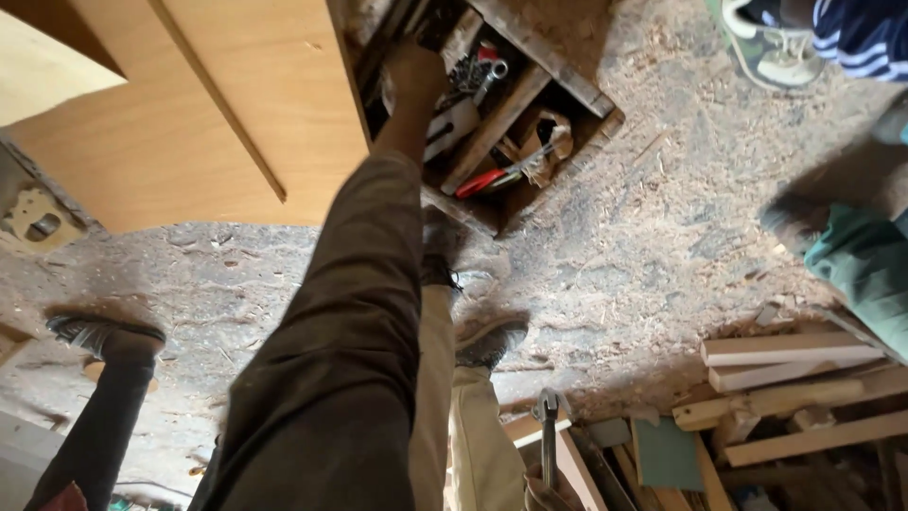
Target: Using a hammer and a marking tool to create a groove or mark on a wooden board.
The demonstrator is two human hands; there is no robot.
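My left hand (pixel 413 74), on a dark brown sleeve, reaches down into an open wooden toolbox (pixel 567 90) on the sawdust floor. The fingers are buried among the tools, so I cannot tell whether they grip anything. Next to the hand lie a white-handled tool (pixel 452 128) and a silver socket piece (pixel 492 74); red-handled pliers (pixel 484 182) lie in the nearer compartment. At the bottom edge my right hand (pixel 547 496) is only partly in view, closed round the handle of a claw hammer (pixel 549 409) that points up.
A large plywood board (pixel 189 114) covers the upper left, beside the toolbox. Offcuts of timber (pixel 794 378) are piled at the lower right. Other people's feet stand around: a black shoe (pixel 95 333) at left, a sneaker (pixel 771 47) at top right, and a green-clothed leg (pixel 865 270) at right.
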